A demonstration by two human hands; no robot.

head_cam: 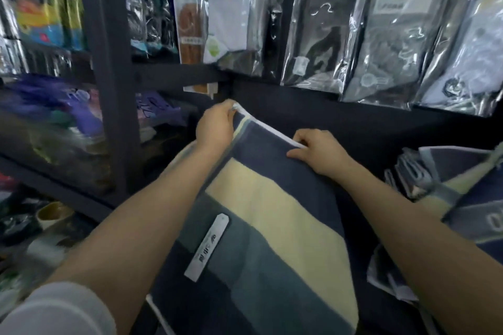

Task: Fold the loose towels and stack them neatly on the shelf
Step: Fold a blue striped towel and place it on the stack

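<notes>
Navy-and-cream striped towel (275, 215): draped down the middle, far edge lifted up by the dark shelf (353, 119)
left hand (216, 125): pinching the far-left corner
right hand (318, 151): fingers curled over the far edge, to the right
label (208, 246): white strip on the towel, near left
other towels (462, 198): messy pile, right side
packets (381, 30): bagged stuff hanging along the far wall

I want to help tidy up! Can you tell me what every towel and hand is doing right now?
striped towel: spread out, top edge held up by both hands.
left hand: pinches the towel's top corner.
right hand: grips the towel's top edge.
towels at right: lying in a loose heap.
hanging packets: sealed, hanging above.
</notes>
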